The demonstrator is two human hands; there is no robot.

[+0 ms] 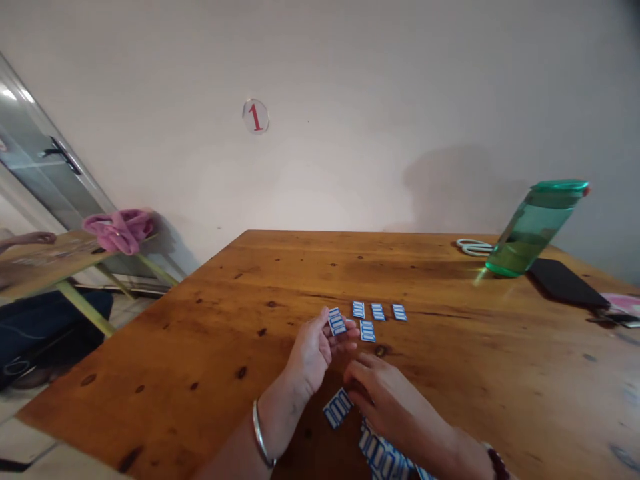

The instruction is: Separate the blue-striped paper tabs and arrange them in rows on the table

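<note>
My left hand (315,347) is closed on a small blue-and-white card (337,321), gripped between thumb and fingers, with the other fingers curled beneath it. My right hand (383,393) is bent just below and to the right, fingers drawn together. At its fingertips is another blue-and-white card (339,408), seemingly pinched by one corner. Partly under my right wrist lies a loose pile of the same cards (380,453). Beyond the hands, single cards lie apart on the wood: three in a row, including a middle card (378,312), and one nearer card (367,331).
The wooden table (225,300) reaches the wall. At the right stand a green bottle (535,230), a white cable (474,247) and a dark phone-like slab (567,283). Left, another person's hand (37,238) rests over a second table with a pink cloth (120,230).
</note>
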